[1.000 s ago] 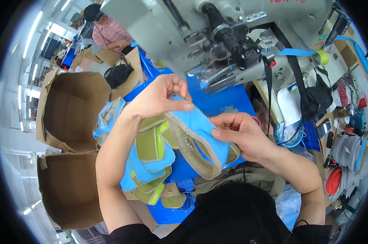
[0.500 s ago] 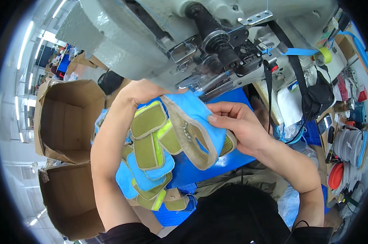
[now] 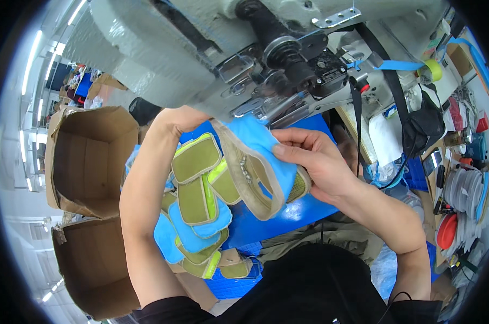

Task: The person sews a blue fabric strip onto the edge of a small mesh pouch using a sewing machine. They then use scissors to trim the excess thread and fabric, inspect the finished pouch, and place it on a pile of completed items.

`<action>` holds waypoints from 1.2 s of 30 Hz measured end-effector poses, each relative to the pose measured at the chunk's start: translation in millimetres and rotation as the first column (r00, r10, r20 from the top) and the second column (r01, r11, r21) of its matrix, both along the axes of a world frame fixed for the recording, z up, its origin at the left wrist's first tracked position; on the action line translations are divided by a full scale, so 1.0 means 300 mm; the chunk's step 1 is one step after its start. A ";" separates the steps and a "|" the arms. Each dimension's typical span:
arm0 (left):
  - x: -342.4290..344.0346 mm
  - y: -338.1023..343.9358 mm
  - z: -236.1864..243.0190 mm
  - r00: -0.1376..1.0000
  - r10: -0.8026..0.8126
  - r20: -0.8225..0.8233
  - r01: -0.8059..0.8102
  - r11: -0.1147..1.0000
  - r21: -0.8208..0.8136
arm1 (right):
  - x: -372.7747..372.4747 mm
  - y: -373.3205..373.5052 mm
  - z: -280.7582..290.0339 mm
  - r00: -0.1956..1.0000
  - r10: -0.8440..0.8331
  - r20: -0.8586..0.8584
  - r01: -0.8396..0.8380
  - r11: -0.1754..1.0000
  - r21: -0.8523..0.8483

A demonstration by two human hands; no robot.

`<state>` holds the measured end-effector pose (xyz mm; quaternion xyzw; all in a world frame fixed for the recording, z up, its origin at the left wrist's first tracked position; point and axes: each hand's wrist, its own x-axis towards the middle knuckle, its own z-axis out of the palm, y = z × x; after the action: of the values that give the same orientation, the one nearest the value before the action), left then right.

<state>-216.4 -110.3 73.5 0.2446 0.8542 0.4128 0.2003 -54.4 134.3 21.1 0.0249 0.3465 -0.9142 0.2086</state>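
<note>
A small fabric pouch (image 3: 274, 173) in light blue, with beige edging and a zipper along its opening, hangs below the head of a sewing machine (image 3: 163, 59). My right hand (image 3: 304, 156) is closed on its right side, thumb on top of the blue cloth. The pouch's far end reaches the metal presser foot area (image 3: 266, 110). My left hand (image 3: 188, 117) is at the pouch's far left edge, its fingers hidden behind the machine head. Left of the pouch lies a heap of similar olive, lime and blue pouches (image 3: 198, 201), overlapping each other.
Two open cardboard boxes (image 3: 90, 154) stand at the left, one nearer than the other. A blue work surface (image 3: 255, 231) lies under the pouch. Black straps and a black pouch (image 3: 420, 129) hang at the right, beside stacked white discs and a red disc (image 3: 446, 232).
The pouch and my right hand have shifted slightly left and away from me. The machine head appears slightly further left. My right hand's hold is the same.
</note>
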 end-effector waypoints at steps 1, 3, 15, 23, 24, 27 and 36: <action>-0.019 -0.013 -0.010 0.999 -0.008 -0.032 0.009 1.000 0.009 | -0.002 -0.004 0.000 1.000 -0.022 0.014 0.022 1.000 0.000; -0.064 -0.039 -0.031 0.996 0.023 -0.089 -0.019 0.999 0.045 | -0.008 -0.013 0.001 0.997 -0.070 0.042 0.070 0.998 0.002; -0.084 -0.028 -0.039 0.951 0.118 -0.284 -0.088 0.989 0.118 | -0.013 -0.071 -0.004 0.978 -0.194 0.072 0.197 0.979 -0.042; 0.423 0.162 -0.136 0.809 0.468 0.356 -0.585 0.573 0.574 | 0.014 -0.016 -0.006 0.995 -0.081 0.066 0.082 0.997 -0.005; 0.454 0.213 -0.129 0.797 0.394 0.458 -0.605 0.525 0.599 | 0.024 -0.010 -0.017 0.996 -0.075 0.058 0.075 0.997 0.010; 0.470 0.264 -0.133 0.799 0.306 0.518 -0.599 0.490 0.634 | 0.048 0.000 -0.016 0.996 -0.076 0.037 0.076 0.997 0.007; 0.445 0.250 -0.128 0.820 0.368 0.439 -0.572 0.549 0.609 | -0.039 -0.028 -0.040 0.994 -0.113 -0.007 0.113 0.992 0.052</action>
<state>-83.0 -35.2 35.0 0.0065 0.6222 0.7788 0.0791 -66.1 125.9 9.1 0.0482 0.3689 -0.9152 0.1551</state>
